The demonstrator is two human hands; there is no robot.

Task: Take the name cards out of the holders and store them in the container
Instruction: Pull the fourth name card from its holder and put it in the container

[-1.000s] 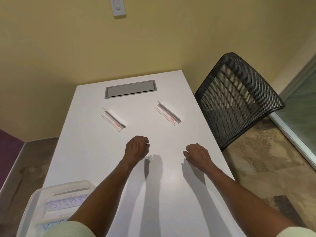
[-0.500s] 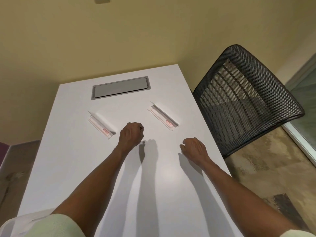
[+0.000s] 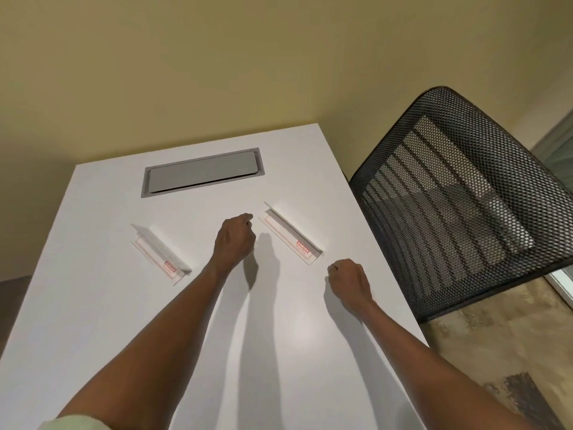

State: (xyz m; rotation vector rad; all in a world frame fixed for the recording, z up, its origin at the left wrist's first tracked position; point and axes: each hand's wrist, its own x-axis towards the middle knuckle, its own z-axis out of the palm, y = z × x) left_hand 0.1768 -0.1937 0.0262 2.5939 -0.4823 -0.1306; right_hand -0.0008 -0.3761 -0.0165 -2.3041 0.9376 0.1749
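Observation:
Two clear acrylic name card holders lie on the white table (image 3: 77, 305), each with a small red label. The left holder (image 3: 159, 254) sits left of my left hand. The right holder (image 3: 290, 232) sits just right of my left hand (image 3: 235, 240), which hovers with curled fingers close to that holder's near left end and holds nothing. My right hand (image 3: 348, 279) rests near the table's right side, fingers curled, just below the right holder's lower end, holding nothing. The container is out of view.
A grey recessed cable flap (image 3: 201, 172) is set into the table at the back. A black mesh chair (image 3: 465, 197) stands close against the table's right edge. A yellow wall runs behind the table.
My left hand has moved forward and to the right, toward the right holder. The view has tilted up, and the container at the lower left has left the frame.

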